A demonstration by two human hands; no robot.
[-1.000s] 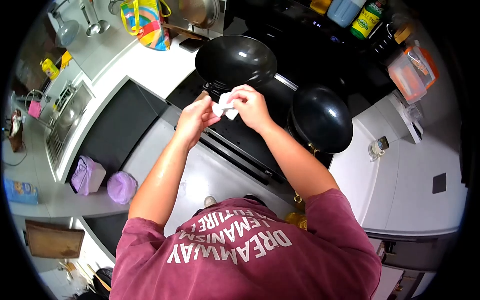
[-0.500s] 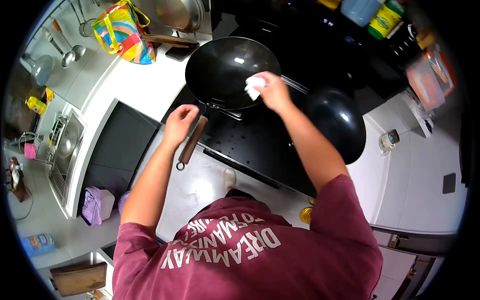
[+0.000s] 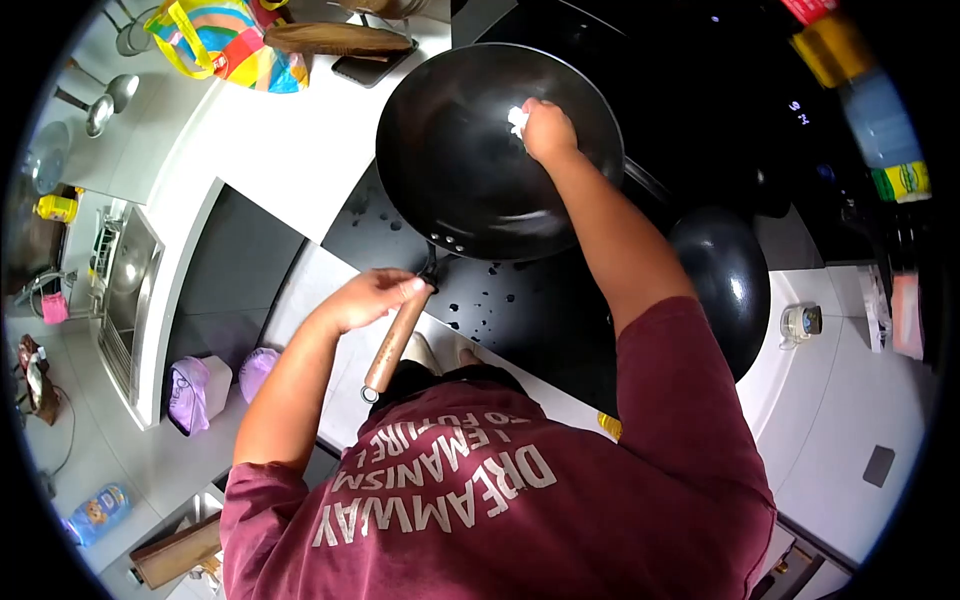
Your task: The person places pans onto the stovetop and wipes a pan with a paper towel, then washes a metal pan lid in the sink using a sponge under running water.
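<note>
A large black wok [image 3: 440,130] sits over the stovetop, its wooden handle [image 3: 396,345] pointing toward my body. My left hand [image 3: 375,298] is closed at the upper end of that handle, thumb on top; some of its fingers are hidden. Inside the wok, my right hand [image 3: 549,130] grips a crumpled white paper towel [image 3: 517,121] against the inner surface. A dark domed lid [image 3: 722,285] lies to the right of the wok.
Water drops dot the black surface [image 3: 490,312] below the wok. A colourful bag [image 3: 235,45] and a wooden board [image 3: 335,40] stand at the back left. The sink [image 3: 128,270] is at far left, and a glass jar [image 3: 801,323] stands on the right counter.
My right hand has moved with the paper towel from above the wok's right side down into it. My left hand has come onto the handle. The whole view has shifted.
</note>
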